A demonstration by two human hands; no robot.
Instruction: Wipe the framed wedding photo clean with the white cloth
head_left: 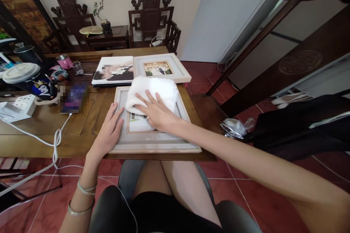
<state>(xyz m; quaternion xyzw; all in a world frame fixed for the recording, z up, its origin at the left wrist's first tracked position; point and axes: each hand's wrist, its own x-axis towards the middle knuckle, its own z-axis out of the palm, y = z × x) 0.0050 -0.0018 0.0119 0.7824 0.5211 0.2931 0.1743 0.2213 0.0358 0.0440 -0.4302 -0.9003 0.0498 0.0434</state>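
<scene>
A pale picture frame (153, 142) with a wide whitish border and a thin wooden inner edge is laid flat at the near edge of the wooden table (41, 134), its bottom rail slightly overhanging that edge. A photograph is seen under its glass, largely covered. A white folded cloth (153, 93) is spread over the frame's upper part, toward the far side of the table, and is pressed onto the glass, bunched and soft in shape.
</scene>
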